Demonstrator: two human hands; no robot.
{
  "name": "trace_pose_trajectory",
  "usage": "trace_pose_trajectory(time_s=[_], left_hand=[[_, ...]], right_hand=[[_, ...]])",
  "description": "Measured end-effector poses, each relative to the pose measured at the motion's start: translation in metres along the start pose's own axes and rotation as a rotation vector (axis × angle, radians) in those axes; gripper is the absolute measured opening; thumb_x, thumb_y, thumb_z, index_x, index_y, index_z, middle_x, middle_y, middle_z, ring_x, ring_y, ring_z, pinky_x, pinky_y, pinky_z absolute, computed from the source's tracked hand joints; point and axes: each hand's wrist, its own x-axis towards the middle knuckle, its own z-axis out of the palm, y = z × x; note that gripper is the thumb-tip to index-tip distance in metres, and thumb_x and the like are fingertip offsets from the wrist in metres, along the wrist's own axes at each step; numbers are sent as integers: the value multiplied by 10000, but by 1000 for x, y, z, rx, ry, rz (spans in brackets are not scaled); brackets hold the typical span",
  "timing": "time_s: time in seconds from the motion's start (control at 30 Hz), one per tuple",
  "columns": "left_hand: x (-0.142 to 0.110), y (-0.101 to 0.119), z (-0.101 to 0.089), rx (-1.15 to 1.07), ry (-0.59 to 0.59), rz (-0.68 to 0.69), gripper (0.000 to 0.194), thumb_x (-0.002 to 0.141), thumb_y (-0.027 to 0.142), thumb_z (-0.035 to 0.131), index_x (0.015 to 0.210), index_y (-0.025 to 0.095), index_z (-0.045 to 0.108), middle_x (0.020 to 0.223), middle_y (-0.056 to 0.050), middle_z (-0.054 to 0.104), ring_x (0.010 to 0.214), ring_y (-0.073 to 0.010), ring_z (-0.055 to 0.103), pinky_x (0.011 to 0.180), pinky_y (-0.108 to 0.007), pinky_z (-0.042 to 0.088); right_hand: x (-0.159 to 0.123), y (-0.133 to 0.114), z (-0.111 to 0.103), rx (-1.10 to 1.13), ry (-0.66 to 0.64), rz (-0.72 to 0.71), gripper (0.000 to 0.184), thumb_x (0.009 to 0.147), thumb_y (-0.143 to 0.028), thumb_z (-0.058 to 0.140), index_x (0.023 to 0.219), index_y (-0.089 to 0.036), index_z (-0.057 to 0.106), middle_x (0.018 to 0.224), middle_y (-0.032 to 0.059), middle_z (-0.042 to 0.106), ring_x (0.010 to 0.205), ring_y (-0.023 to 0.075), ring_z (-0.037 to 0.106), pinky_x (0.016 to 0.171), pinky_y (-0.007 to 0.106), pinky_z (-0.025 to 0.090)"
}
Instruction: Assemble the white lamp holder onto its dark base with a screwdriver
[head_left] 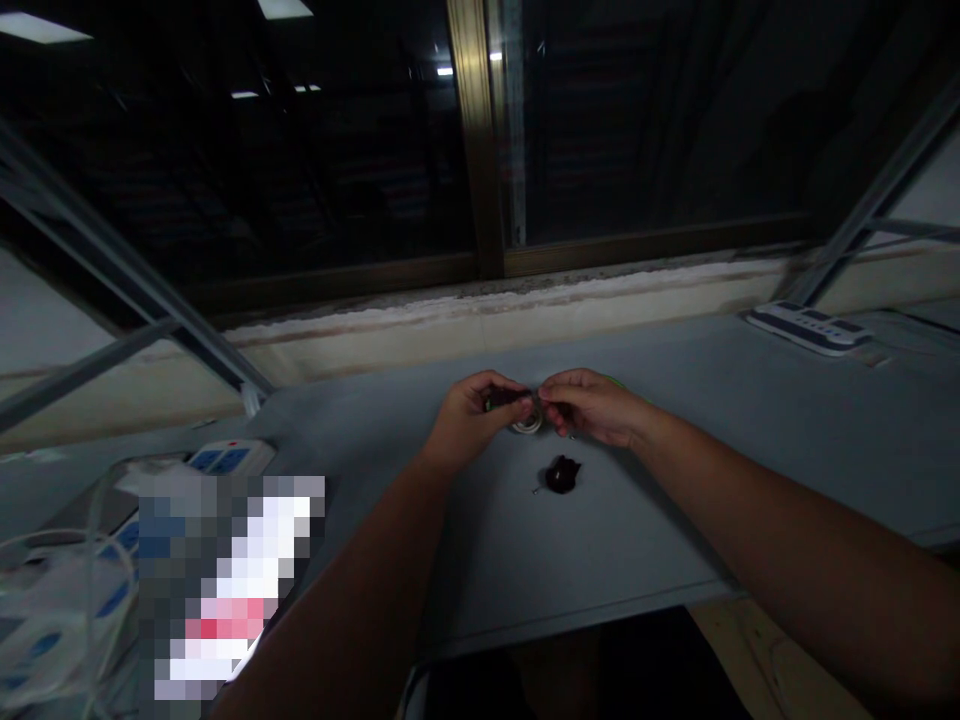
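Note:
Above the grey table my left hand (474, 415) is closed round a small dark object (504, 398), mostly covered by the fingers. My right hand (592, 405) meets it from the other side, thumb and fingers pinched together at the object's end; what they grip is too small to make out. Just below the fingertips shows a pale, ring-shaped coil (527, 425). Nearer to me a dark, shiny piece with a jagged edge (562, 474) lies on the table, with a tiny screw-like bit (535, 491) to its left. Behind my right hand a bit of green (616, 381) peeks out.
Power strips with cables (232, 457) crowd the left side, beside a blurred-out bright screen (240, 590). Another power strip (808, 328) sits at the back right. Metal frame bars (135, 260) rise at both sides, and a dark window stands behind the table (510, 570).

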Motion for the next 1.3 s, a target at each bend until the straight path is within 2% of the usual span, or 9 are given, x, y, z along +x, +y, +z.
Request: trace_pose_trajectory(time_s=[0.17,0.37,0.47,0.57,0.7,0.83,1.03,1.13,1.3], left_hand=[[0,0,1,-104,-24,-96,374,705,361,922,882,143,675,814,-22,751,757,-139,741,759,-285,636],[-2,8,3,29,-50,-19,473,783,346,854,1191,178,683,813,-21,734,712,-154,734,709,-293,638],[-2,9,3,97,-69,19,390,831,355,800,1162,174,703,801,-35,741,702,-149,716,698,-286,617],[1,8,1,140,-9,13,319,813,346,797,1060,164,709,820,-41,750,635,-127,671,629,-263,568],[6,6,-7,157,153,-62,303,772,311,795,1019,154,715,820,-45,745,596,-109,616,581,-246,492],[9,3,-15,133,293,-142,271,718,258,774,959,150,715,786,-36,726,570,-94,564,554,-235,437],[11,0,-16,87,327,-239,271,698,224,770,953,164,700,774,-37,730,559,-89,547,544,-223,414],[11,-3,-15,65,315,-246,268,706,205,771,961,167,698,753,-32,723,560,-91,561,540,-219,411],[11,-6,-16,31,301,-256,257,713,197,791,957,165,716,724,-32,712,587,-99,592,561,-217,439]], right_hand=[[0,-1,2,-1,13,-2,344,662,-417,848,733,-149,643,601,-17,594,527,85,520,501,245,429],[-1,1,4,-78,34,-24,374,709,-483,808,745,-161,622,640,-10,582,552,90,515,530,261,451],[1,4,2,-172,45,-54,436,758,-585,746,758,-170,609,668,6,592,554,100,515,533,272,446],[5,5,-6,-342,96,-118,433,870,-600,617,781,-177,623,687,19,603,557,111,511,532,275,400],[4,1,-23,-653,160,-232,213,843,-369,696,745,-181,671,694,7,608,639,119,494,614,271,340],[-6,-4,-33,-858,48,-237,47,752,-203,736,796,-187,740,742,12,667,672,133,533,668,279,357],[-12,-4,-20,-1071,-95,-460,393,834,-239,731,1225,-231,689,1191,79,666,1046,200,613,904,314,462],[-7,2,-13,-1150,-164,-545,322,850,-223,727,1169,-213,690,1179,91,652,1140,225,602,1013,353,441],[-2,4,-12,-1210,-178,-546,71,879,-180,655,946,-185,679,1002,71,648,960,197,617,883,319,456]])
